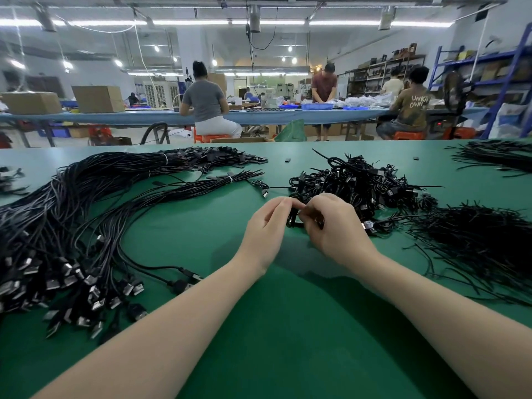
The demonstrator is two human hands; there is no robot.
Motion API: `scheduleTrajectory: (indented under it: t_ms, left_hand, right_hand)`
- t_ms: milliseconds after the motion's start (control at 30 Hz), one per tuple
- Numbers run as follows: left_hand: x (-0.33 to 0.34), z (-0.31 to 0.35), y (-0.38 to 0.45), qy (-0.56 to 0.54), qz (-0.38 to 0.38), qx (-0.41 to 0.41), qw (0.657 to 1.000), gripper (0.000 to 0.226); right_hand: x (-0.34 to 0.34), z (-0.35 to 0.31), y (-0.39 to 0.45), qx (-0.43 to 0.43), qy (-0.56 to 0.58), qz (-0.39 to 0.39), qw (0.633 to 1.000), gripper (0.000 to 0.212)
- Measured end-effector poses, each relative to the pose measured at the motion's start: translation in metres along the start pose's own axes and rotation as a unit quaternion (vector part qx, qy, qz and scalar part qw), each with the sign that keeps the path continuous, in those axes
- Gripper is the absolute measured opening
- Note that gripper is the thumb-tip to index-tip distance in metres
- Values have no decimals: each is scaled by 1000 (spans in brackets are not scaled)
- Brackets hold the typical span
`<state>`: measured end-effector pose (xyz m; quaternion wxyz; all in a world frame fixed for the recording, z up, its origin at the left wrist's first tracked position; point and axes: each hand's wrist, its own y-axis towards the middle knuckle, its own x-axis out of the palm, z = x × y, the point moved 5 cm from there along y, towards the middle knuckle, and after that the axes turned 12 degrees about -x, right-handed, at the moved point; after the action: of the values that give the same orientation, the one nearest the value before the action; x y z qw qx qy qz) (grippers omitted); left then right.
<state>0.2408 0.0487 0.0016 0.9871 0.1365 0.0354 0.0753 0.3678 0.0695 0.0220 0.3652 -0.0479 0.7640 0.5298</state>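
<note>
Both of my hands meet over the green table around a small coiled black cable. My left hand pinches the coil's top with curled fingers. My right hand grips its right side, and most of the coil is hidden under those fingers. Just beyond my hands lies a heap of coiled black cables with metal plugs.
A large bundle of long black USB cables spreads across the left, plugs toward me. Loose black ties pile up at the right, and more lie at the far right. People work at a blue bench behind.
</note>
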Motion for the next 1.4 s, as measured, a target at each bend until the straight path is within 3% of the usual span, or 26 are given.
scheduleTrajectory:
  t_ms: [100, 233, 333, 500, 600, 700, 800, 867, 933, 1000, 1100, 1167, 1233, 1333, 1400]
  left_hand:
    - [-2, -1, 5, -3, 18, -13, 1000, 29]
    - [-4, -12, 9, -114, 7, -144, 983, 26]
    - [-4, -17, 11, -120, -22, -192, 974, 31]
    - [4, -19, 7, 34, -77, -131, 988, 14]
    - [0, -14, 11, 108, -37, -61, 992, 4]
    - [-2, -9, 13, 157, 9, -37, 987, 28]
    - [-1, -16, 14, 34, -1, -163, 986, 42]
    - [5, -22, 10, -100, -62, -280, 953, 34]
    - [6, -24, 9, -150, -85, -321, 931, 33]
    - [2, -24, 10, -123, -65, -299, 944, 36]
    - [-6, -16, 9, -8, -6, -178, 984, 41]
    - [-12, -10, 10, 64, 39, -92, 993, 49]
    - [-18, -7, 11, 69, 80, -51, 993, 48]
    - [-20, -6, 12, 37, 76, -33, 996, 20]
    - [-18, -5, 11, 71, 50, 3, 996, 30]
  right_hand:
    - [0, -10, 2, -58, -23, 7, 998, 5]
    - [-2, -22, 4, -127, -85, 10, 988, 6]
    - [-2, -22, 3, -158, -129, 4, 979, 6]
    - [-11, -13, 2, -137, -133, 23, 981, 8]
    - [-14, -12, 2, -143, -140, 25, 979, 6]
    - [-12, -14, 2, -156, -153, 30, 975, 7]
    - [-10, -19, 3, -190, -181, 36, 964, 9]
    - [-10, -23, 3, -219, -211, 38, 952, 14]
    - [-8, -24, 2, -232, -219, 45, 947, 16]
    - [-7, -22, 0, -213, -195, 50, 956, 12]
    - [-4, -20, -4, -181, -150, 54, 970, 3]
    - [-3, -18, -4, -157, -132, 55, 977, 6]
    - [-3, -17, -4, -138, -126, 59, 981, 6]
    - [-3, -18, -5, -130, -137, 65, 980, 4]
    - [-5, -16, -6, -114, -135, 72, 982, 4]
